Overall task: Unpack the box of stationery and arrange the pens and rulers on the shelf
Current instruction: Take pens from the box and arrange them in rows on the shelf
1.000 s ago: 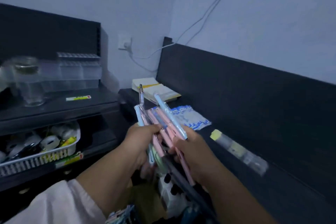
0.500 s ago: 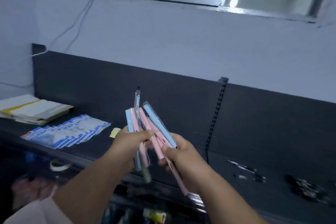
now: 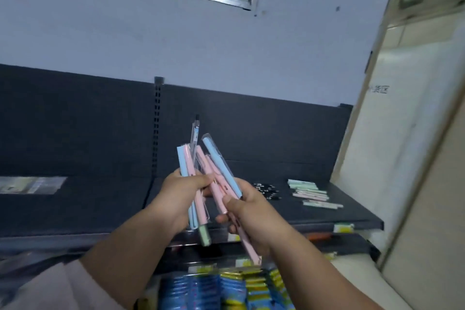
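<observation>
Both hands hold a fanned bunch of pastel pens in clear sleeves above the dark shelf [image 3: 314, 219]. My left hand [image 3: 178, 196] grips the left part of the bunch, blue, pink and green pens [image 3: 187, 166]. My right hand [image 3: 249, 211] grips the right part, pink pens and a blue pen [image 3: 219, 158], which point up and to the left. On the shelf to the right lies a row of similar pens [image 3: 310, 192] in green and pink. The box is out of view.
Small dark items [image 3: 266, 190] lie on the shelf beside the laid-out pens. A flat packet [image 3: 32, 185] lies at the shelf's far left. Blue and yellow packets [image 3: 226, 289] fill the level below. A pale wall panel [image 3: 402, 158] bounds the shelf on the right.
The view has swung to the right along the shelf, from the corner with notebooks to the section with laid-out pens. Both hands keep the same hold on the bunch.
</observation>
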The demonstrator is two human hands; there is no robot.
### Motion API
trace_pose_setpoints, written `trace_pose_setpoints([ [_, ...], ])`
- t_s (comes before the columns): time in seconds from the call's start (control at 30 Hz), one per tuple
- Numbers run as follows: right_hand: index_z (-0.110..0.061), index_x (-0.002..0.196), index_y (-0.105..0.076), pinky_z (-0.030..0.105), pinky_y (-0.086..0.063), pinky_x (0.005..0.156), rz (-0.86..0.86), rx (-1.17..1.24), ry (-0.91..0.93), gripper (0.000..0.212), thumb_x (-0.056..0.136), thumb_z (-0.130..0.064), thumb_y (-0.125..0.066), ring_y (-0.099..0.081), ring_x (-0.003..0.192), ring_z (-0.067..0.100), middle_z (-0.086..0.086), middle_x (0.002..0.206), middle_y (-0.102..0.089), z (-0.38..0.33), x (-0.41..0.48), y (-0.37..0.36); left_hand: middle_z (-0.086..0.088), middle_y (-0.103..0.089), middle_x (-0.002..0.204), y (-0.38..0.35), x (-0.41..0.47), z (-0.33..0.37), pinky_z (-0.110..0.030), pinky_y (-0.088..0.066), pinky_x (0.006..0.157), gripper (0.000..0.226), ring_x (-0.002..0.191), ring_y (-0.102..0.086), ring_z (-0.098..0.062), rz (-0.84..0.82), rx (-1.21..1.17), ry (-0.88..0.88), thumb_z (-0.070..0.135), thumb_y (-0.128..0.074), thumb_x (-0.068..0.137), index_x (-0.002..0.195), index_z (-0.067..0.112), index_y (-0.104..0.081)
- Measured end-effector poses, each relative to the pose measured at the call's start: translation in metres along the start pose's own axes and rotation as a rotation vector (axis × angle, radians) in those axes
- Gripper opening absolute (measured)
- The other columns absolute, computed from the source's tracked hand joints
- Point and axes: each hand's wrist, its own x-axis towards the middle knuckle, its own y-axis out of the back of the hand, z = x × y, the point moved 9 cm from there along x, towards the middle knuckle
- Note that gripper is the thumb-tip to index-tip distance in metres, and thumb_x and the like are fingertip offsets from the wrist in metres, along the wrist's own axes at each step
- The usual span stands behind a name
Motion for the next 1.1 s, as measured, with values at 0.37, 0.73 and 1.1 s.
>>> trace_pose_setpoints([
  [0.37, -0.021, 0.122, -0.056, 0.019, -0.037, 0.042, 0.220, 0.126, -0.072, 0.032, 0.099, -0.002, -0.043, -0.056, 0.055, 0.011, 0.002, 0.077, -0.059, 0.041, -0.065, 0.208, -0.012, -0.074, 0.086, -0.207, 0.003, -0.082, -0.029, -0.055, 0.056, 0.013, 0.070, -0.073, -0.023, -0.203, 0.063, 0.079, 0.002, -0.066, 0.085, 0.097, 0.006, -0.065],
  [0.73, -0.016, 0.125, -0.054, 0.018, -0.043, 0.040, 0.239, 0.121, -0.166, 0.032, 0.097, -0.002, -0.048, -0.055, 0.053, 0.012, 0.010, 0.078, -0.057, 0.080, -0.016, 0.333, -0.005, -0.071, 0.073, -0.283, 0.128, -0.129, -0.029, -0.049, 0.060, 0.020, 0.056, -0.065, -0.015, -0.174, 0.048, 0.148, 0.012, -0.070, 0.084, 0.101, 0.006, -0.061],
  [1.1, -0.022, 0.124, -0.060, 0.017, -0.047, 0.043, 0.078, 0.042, -0.380, 0.039, 0.094, 0.001, -0.052, -0.057, 0.059, 0.013, 0.005, 0.080, -0.066, 0.123, 0.091, 0.432, -0.014, -0.069, 0.081, -0.349, 0.240, -0.183, -0.029, -0.055, 0.059, 0.012, 0.066, -0.069, -0.021, -0.423, 0.149, 0.279, -0.005, -0.064, 0.082, 0.091, 0.003, -0.065],
])
